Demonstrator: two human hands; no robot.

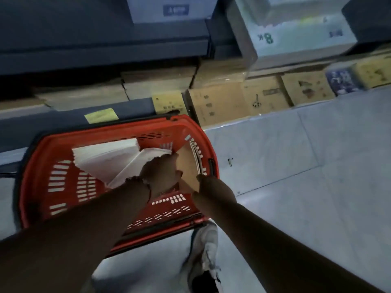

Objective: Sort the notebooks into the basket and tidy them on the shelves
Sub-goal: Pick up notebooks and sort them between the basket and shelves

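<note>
Head view: two hands [169,176] grip one brown notebook [187,166] in one basket [42,166].

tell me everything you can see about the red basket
The red basket is plastic, with slotted walls and floor, a dark rim edge, and its handle folded down along the rim. It sits on the pale tiled floor against the bottom shelf. Inside lie white notebooks and a brown-covered notebook leaning by its right wall. Both hands, left hand and right hand, reach in, touching the brown one.
</note>
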